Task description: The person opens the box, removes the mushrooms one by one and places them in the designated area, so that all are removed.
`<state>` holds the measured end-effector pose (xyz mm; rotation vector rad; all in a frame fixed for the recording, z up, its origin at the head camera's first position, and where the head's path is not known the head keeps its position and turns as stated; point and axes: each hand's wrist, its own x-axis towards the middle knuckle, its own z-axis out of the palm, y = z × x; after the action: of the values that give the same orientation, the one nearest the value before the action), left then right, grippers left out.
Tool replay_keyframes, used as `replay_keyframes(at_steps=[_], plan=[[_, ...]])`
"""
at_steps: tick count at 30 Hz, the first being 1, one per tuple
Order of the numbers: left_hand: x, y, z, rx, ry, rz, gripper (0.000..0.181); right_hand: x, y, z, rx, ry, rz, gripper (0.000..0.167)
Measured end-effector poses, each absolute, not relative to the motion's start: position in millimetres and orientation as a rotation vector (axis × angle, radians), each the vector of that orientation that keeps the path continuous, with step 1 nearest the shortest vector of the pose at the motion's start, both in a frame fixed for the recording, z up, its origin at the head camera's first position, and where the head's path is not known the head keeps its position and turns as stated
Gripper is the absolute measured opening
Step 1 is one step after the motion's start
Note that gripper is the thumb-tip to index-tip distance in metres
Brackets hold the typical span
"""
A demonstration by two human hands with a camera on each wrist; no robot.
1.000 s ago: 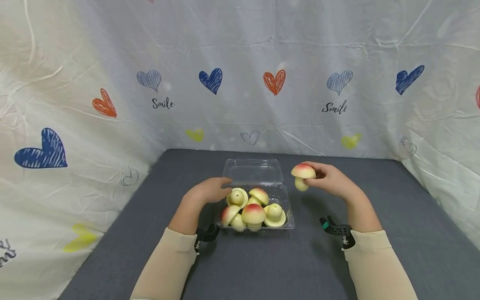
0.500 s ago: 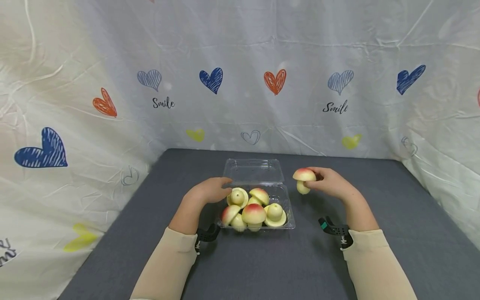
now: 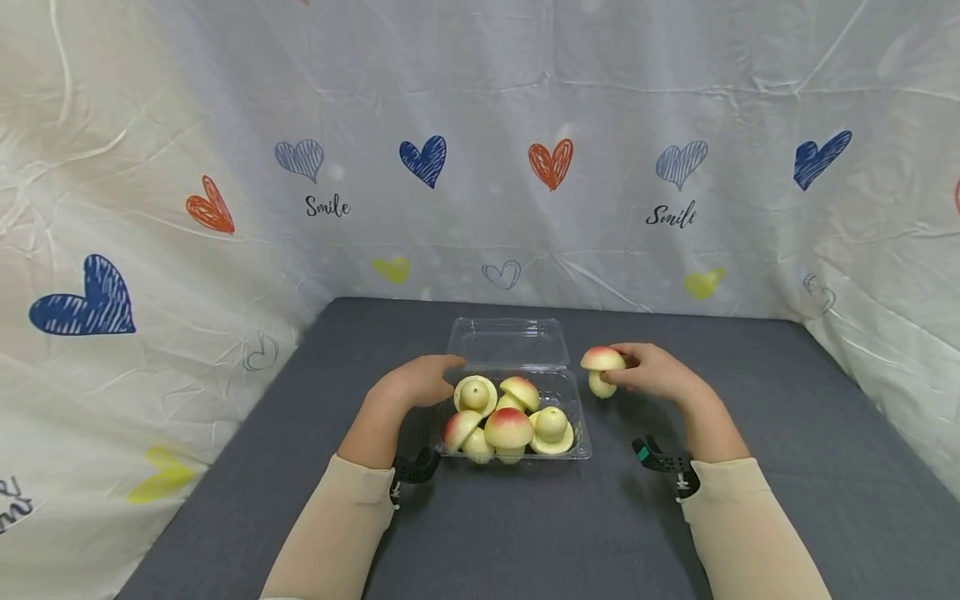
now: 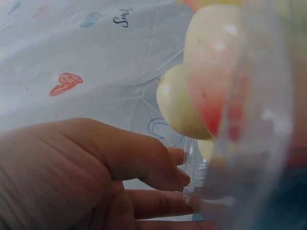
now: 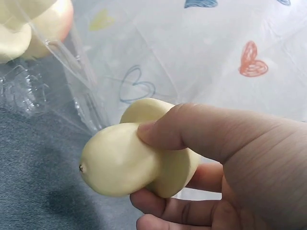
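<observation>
My right hand [image 3: 660,372] pinches a toy mushroom [image 3: 602,359] with a red-topped cap and pale yellow stem. It hangs stem down, just right of a clear plastic box [image 3: 566,385]. Seen in the right wrist view, the thumb presses where the stem [image 5: 117,158] meets the cap, and fingers lie below. At the box's left side, my left hand [image 3: 416,379] pinches the rim near the hinge between thumb and fingers [image 4: 158,203]. Several similar mushrooms lie inside, among them a red-capped one [image 3: 508,427] at the front and an upturned one [image 3: 551,427] on the right.
The box's transparent lid [image 3: 510,342] lies folded back behind it. Everything stands on a dark grey cloth-covered table [image 3: 510,533]. A pale curtain [image 3: 480,100] printed with hearts hangs along the back and left.
My right hand has lowered the mushroom and brought it slightly left, nearer the box's right side. The left hand and the box have stayed in place.
</observation>
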<state>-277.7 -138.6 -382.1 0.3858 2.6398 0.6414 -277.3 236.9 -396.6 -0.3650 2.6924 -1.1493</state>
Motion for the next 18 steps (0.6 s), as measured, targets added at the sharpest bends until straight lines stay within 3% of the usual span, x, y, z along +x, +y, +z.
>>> replay_keyframes(at_steps=[18], plan=[[-278.6, -136.2, -382.2, 0.364, 2.628, 0.639, 0.065, -279.0, 230.8, -405.5, -0.324, 2.648, -1.052, 0.060]])
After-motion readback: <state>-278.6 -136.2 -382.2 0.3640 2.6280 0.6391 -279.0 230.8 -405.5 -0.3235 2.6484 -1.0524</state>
